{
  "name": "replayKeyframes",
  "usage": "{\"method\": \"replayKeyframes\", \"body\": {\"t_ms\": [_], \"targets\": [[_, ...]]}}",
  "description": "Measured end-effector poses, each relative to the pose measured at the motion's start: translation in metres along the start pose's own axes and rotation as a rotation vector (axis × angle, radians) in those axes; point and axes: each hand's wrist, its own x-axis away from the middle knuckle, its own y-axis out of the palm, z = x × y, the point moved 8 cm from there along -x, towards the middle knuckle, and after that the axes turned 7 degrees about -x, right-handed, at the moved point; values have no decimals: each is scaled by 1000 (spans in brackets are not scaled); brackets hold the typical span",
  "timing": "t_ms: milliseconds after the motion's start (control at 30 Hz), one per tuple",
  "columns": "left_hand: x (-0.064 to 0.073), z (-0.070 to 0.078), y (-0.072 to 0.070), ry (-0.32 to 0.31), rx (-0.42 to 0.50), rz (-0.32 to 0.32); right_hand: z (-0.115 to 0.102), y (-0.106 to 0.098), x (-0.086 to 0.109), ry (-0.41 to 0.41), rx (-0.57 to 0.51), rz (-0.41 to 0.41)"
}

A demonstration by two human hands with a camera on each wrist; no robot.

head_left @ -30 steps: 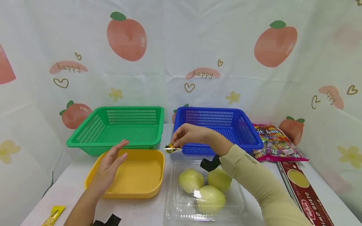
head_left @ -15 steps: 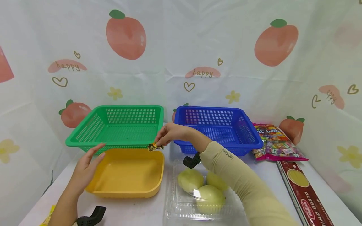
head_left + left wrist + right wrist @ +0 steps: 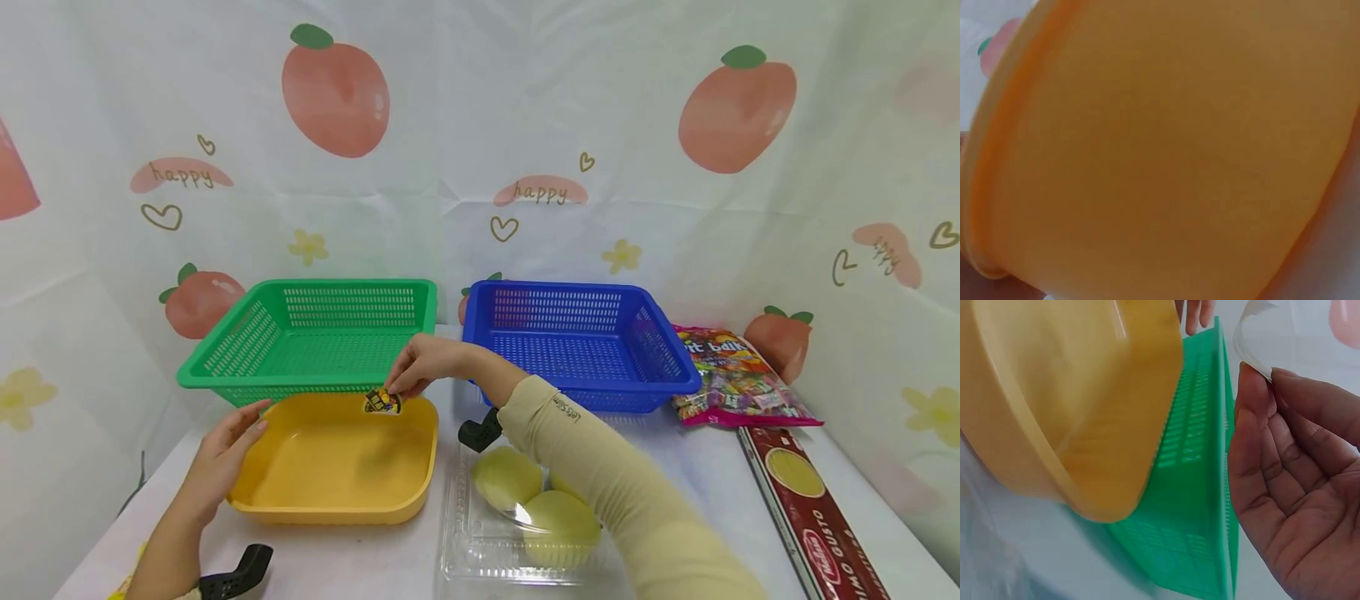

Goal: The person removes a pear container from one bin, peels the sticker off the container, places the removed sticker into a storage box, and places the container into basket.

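Note:
My right hand [image 3: 423,364] pinches a small printed wrapper [image 3: 382,401], black and yellow with a silvery edge, between thumb and fingertips. It hangs over the back right rim of the yellow basin [image 3: 337,507]. In the right wrist view, the wrapper [image 3: 1254,337] shows as a thin, curled whitish sheet above my right hand [image 3: 1300,469]. My left hand [image 3: 217,462] is at the basin's left rim with its fingers fairly straight; whether it touches the rim I cannot tell. The basin's outer wall [image 3: 1160,137] fills most of the left wrist view.
Behind the basin stands a green basket [image 3: 337,384], with a blue basket [image 3: 585,387] to its right. A clear plastic box [image 3: 480,562] holds pale green fruit [image 3: 558,529]. At the right lie a candy bag [image 3: 738,379] and a dark red box [image 3: 813,517]. A yellow packet [image 3: 120,590] is partly hidden by my left forearm.
My right hand has carried the wrapper left, from in front of the blue basket to over the yellow basin. My left hand has moved left and down to the basin's left rim.

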Motion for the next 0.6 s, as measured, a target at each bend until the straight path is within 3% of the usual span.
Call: {"method": "replayKeyframes", "body": {"t_ms": [200,433,600], "targets": [[-1,-7,5,7,22,-14,3,9,-10,33,-40,-10],[0,-6,4,69,3,50,6,21,-22,57,-66,-28],[0,-7,4,67,-16,78,8,27,-26,77,-63,-47]]}}
